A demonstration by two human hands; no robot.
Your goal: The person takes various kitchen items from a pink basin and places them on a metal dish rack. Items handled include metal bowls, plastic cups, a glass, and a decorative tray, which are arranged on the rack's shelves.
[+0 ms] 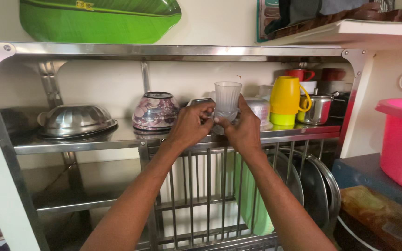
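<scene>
Head view: left hand (192,124) & right hand (242,126) both pinch the clear glass (227,100) at its base. Kept upright over the steel shelf (94,142), w/ a flowered bowl (156,110) beside.

So the tumbler (227,100) sat on the middle shelf (94,139) of the rack, roughly in the centre, with both hands around its base: left hand (190,124) on its left, right hand (243,130) on its right. Left of it was an upturned patterned bowl (156,110), and further left an upturned steel bowl (76,120). To the right were stacked mugs (285,100), then a steel pot (319,109). Plates (312,186) stood in the slots below, and a tray (98,18) lay on top.
</scene>
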